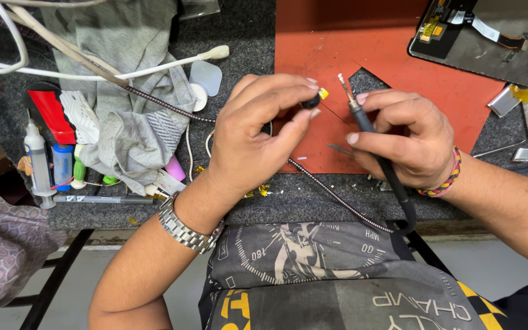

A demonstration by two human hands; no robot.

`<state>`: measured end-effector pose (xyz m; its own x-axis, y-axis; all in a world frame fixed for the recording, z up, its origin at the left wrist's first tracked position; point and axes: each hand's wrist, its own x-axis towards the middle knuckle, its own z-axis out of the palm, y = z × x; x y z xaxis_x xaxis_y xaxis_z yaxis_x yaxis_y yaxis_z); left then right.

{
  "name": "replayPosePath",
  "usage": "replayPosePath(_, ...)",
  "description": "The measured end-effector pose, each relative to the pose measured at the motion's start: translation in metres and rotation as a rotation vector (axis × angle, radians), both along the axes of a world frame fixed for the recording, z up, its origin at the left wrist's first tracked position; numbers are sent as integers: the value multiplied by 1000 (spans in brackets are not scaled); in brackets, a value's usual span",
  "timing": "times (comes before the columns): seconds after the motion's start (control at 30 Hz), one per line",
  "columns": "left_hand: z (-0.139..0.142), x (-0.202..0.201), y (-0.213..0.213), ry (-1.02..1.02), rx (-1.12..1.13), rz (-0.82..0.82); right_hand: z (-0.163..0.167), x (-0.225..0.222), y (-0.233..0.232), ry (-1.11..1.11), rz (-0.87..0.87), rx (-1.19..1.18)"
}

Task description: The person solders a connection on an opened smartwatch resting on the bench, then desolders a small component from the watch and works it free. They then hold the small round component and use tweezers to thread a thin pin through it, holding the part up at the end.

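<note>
Left hand (252, 137) pinches a small black part (311, 101) (yellow-tipped); right hand (401, 140) grips soldering iron (362, 119)

Matt orange rubber mat (435, 91), rough grey cloth (135, 116), shiny metal watch (187, 229).

Slim black soldering iron (362, 119) with metal tip pointing up, tilted slightly left, held above the orange mat, small black part with yellow tab (316, 98) pinched just left of the tip

Far right of you lies an opened phone (490, 36); left, a grey cloth (129, 91), a syringe (36, 159) and a marker (102, 199)
</note>
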<state>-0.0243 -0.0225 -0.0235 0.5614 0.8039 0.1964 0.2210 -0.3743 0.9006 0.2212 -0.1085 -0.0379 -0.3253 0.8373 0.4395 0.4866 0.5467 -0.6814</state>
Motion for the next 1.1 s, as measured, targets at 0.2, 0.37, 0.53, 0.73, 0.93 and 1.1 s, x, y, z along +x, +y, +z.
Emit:
replayPosePath(0.2,3,-1,-2,-97,-92,-109,8,-4,13,-15,-28,100)
replayPosePath(0.37,2,-2,-1,-129,-106,-194,13,-7,19,-33,-29,110)
replayPosePath(0.53,1,-3,-1,-123,-77,-221,15,-8,20,-16,-15,96)
replayPosePath(0.73,-1,-2,-2,-140,-67,-233,15,-9,21,-5,1,70)
replayPosePath(0.93,-3,-2,-2,-159,-61,-238,11,-7,17,1,-9,76)
replayPosePath(1.1,-2,-3,0,-124,-1,-197,3,-3,13,-3,-37,77)
